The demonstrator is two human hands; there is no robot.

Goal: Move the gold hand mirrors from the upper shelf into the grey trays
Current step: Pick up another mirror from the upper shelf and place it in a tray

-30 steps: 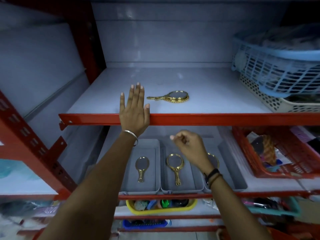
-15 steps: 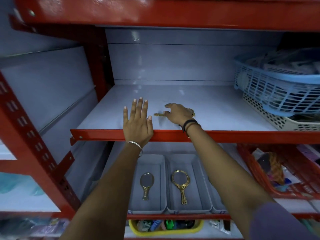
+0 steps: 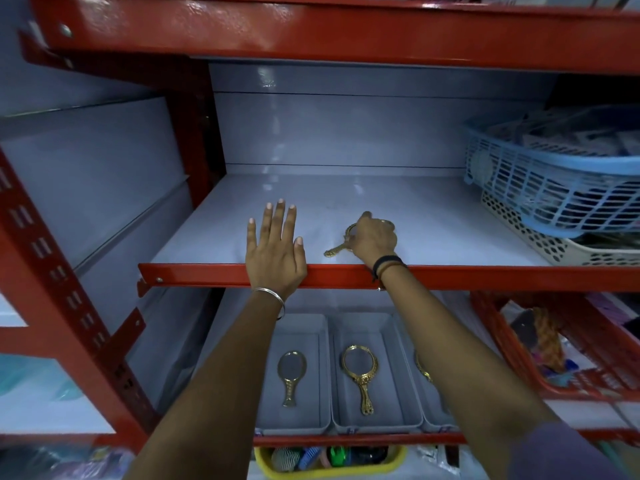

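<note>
Having reached up from the grey plastic trays (image 3: 294, 424), the right hand (image 3: 374, 239) is now closing around the last ornate gold hand mirror (image 3: 341, 244) on the white upper shelf (image 3: 433, 233), readying its transfer, while the left hand (image 3: 275, 252) is resting flat and spread on the shelf's edge.

Four gold hand mirrors — one on the upper shelf (image 3: 336, 250), three below (image 3: 291, 377) (image 3: 360, 375) (image 3: 423, 368) — three grey plastic trays (image 3: 322, 375) (image 3: 389, 375) (image 3: 433, 420), two hands (image 3: 275, 252) (image 3: 374, 239).

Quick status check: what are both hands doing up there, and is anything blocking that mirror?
Left hand flat on the upper shelf's edge, empty. Right hand closed over the last gold mirror. Nothing in the way.
</note>
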